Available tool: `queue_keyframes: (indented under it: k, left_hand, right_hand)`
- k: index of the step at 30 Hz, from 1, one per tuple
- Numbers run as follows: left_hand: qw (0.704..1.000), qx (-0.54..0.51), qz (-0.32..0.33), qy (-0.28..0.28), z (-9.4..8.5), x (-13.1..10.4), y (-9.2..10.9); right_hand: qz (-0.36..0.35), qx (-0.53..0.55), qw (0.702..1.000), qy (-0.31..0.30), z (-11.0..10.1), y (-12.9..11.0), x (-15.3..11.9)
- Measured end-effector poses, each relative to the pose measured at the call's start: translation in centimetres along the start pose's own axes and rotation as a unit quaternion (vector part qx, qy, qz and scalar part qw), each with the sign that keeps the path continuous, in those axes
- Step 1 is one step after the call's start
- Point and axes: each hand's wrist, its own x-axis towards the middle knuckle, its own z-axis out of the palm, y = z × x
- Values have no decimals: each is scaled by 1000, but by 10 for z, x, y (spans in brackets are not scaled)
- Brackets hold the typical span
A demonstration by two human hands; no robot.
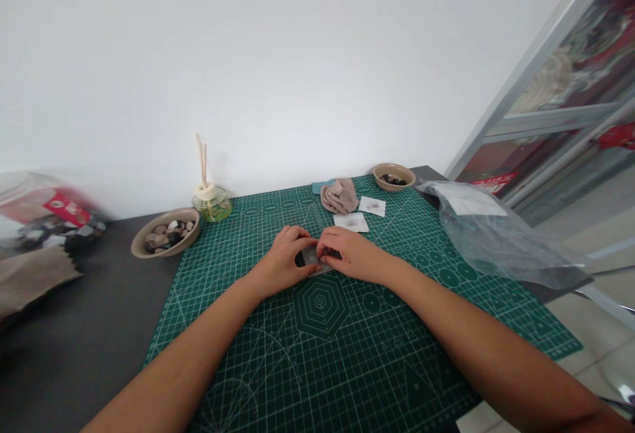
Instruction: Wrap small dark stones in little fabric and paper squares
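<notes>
My left hand [290,256] curves its thumb and fingers around the left side of a small grey, flat piece [311,258] above the green cutting mat [223,314]. From the right, my right hand [350,253] pinches at the same piece, its fingertips pressed together. My fingers cover much of the piece, so its exact kind cannot be made out. Just beyond the hands lie two white cards [351,223], each with a small greyish mark, and a crumpled beige cloth [339,196].
A bowl of dark and pale stones [166,233] and a reed diffuser [212,203] stand at the left. Another bowl [394,177] sits at the back right. A clear plastic bag [496,241] overhangs the right edge. A stone-filled bag [54,221] lies far left.
</notes>
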Motion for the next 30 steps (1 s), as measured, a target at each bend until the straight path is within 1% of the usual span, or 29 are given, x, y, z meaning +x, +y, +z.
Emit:
queue_keyframes:
  k: [4,9,11,15,20,22,27,30]
  left_hand:
    - [1000,3,1,1,1,0,-1]
    - [1000,3,4,3,1,0,-2]
    - [1000,1,4,5,1,0,-2]
    - [1000,0,2,1,1,-1,-1]
    - [1000,-1,0,0,0,0,0]
    - [1000,-2,-1,2,0,0,0]
    - [1000,-1,3,2,0,0,0]
    - [1000,-4,2,2,0,0,-1]
  right_hand:
    - [25,-16,999,19,0,2,0]
    - [3,-6,1000,1,1,0,0]
    - [0,-8,1000,8,1,0,0]
    - [18,-16,999,23,1,2,0]
    - [6,-2,1000,3,1,0,1]
    - [2,-2,1000,5,2,0,2]
    - [31,-5,999,12,0,0,1]
    - [24,6,1000,-3,-1,-2,1]
